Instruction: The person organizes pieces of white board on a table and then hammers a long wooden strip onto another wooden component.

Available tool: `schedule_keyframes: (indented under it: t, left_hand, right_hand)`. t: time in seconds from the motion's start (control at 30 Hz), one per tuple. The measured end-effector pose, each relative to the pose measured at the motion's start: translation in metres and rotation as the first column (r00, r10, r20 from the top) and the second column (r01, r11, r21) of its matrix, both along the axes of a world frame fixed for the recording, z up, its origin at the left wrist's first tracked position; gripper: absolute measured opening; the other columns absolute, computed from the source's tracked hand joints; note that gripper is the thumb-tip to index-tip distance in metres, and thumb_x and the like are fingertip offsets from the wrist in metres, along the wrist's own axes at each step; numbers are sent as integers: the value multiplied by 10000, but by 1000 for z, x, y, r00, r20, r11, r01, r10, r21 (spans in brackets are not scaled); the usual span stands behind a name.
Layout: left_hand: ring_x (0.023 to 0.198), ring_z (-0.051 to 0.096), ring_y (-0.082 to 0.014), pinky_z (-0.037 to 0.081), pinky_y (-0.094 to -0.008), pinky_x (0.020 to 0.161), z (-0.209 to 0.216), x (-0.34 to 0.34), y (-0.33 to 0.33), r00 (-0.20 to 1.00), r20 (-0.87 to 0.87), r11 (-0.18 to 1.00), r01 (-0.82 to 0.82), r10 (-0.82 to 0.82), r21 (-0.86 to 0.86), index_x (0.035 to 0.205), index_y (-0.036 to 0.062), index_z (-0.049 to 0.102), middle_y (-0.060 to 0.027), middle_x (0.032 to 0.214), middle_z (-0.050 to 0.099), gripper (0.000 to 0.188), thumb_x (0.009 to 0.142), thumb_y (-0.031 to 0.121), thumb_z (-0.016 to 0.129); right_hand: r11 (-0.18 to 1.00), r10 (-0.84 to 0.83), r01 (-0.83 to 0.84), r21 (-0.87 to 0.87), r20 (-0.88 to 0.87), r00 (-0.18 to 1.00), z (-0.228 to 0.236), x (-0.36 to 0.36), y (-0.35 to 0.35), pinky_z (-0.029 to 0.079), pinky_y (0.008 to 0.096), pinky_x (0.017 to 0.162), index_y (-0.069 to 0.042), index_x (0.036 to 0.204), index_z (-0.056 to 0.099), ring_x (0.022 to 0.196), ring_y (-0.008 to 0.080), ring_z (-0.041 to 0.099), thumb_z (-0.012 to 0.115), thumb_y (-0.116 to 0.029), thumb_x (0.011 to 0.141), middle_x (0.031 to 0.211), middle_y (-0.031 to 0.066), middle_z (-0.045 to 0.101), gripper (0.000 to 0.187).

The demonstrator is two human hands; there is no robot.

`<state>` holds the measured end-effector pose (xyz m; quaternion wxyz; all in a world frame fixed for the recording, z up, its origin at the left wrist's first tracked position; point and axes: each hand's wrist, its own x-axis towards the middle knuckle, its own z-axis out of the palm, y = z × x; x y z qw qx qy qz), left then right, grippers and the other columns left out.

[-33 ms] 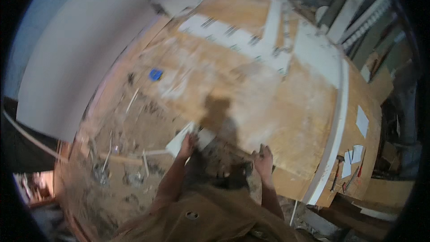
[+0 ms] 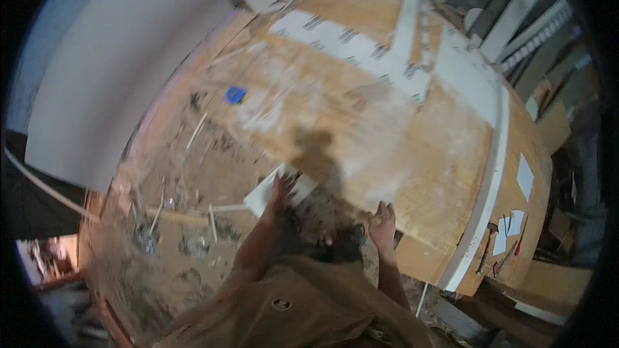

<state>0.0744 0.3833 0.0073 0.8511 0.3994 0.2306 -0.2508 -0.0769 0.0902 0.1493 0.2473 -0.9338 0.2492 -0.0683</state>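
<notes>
My left hand [image 2: 281, 192] is over a white flat piece [image 2: 258, 199] at the near edge of a large tan board [image 2: 361, 148]. Its fingers are spread, and I cannot tell whether they touch the piece. Farther right, my right hand [image 2: 382, 224] is at the board's near edge, fingers raised and partly bent, with gaps between them. No held thing shows in it. Pale dust marks the board, and my shadow falls across it between the hands.
A blue tape measure [image 2: 235, 95] lies on the board's left part. Thin white strips and debris litter the dirt floor [image 2: 187, 187] at left. A long white strip [image 2: 480, 219] curves along the right, beside a hammer [image 2: 487, 248] and white cards [image 2: 500, 237]. A large pale panel [image 2: 122, 58] stands at left.
The fingers of my left hand have spread over the white piece; before, they looked more curled at it. My right hand's fingers have straightened somewhat. The whole view has shifted slightly.
</notes>
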Motion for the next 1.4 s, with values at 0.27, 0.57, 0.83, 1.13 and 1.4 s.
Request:
schedule_keyframes:
  t: [0.27,0.57,0.83,1.13,1.4]
  left_hand:
    - [1334,319,-249,244,-473,1066,37,12,-48,980,-193,982,86,-53,167,1443,121,298,-64,1475,314,656,941,537,369]
    - [1392,196,-241,142,-490,1102,80,20,-81,946,44,913,322,-322,-251,1478,139,152,-71,1507,236,818,892,637,433]
    - [964,543,-204,434,-411,835,50,37,-101,982,-144,983,142,-125,118,1195,18,519,-60,1028,595,428,910,322,616]
    - [846,600,-173,471,-332,784,66,59,-43,853,36,825,491,-520,282,1330,-1,467,-71,1011,629,573,880,309,641]
    - [994,619,-317,464,-405,876,-53,93,207,299,-25,141,523,-954,841,1292,-36,488,-230,1139,619,609,861,383,586]
  right_hand:
    - [998,49,-42,46,-177,983,5,6,33,295,440,1089,16,1340,415,1324,429,315,625,-180,821,1409,317,317,593]
    - [996,-57,75,45,-308,950,10,12,40,290,417,1105,-50,1376,402,1348,395,291,596,-227,836,1456,255,292,600]
    - [993,-31,56,103,-236,971,4,9,37,313,444,1084,-93,1382,409,1332,411,312,615,-229,792,1437,276,309,640]
    - [966,234,-221,137,-88,968,29,61,78,338,501,1034,-118,1360,441,1254,359,423,562,-200,792,1357,183,451,587]
    - [925,247,-290,246,191,950,22,228,200,414,446,950,-82,1235,550,1163,346,490,563,-133,814,1257,176,529,424]
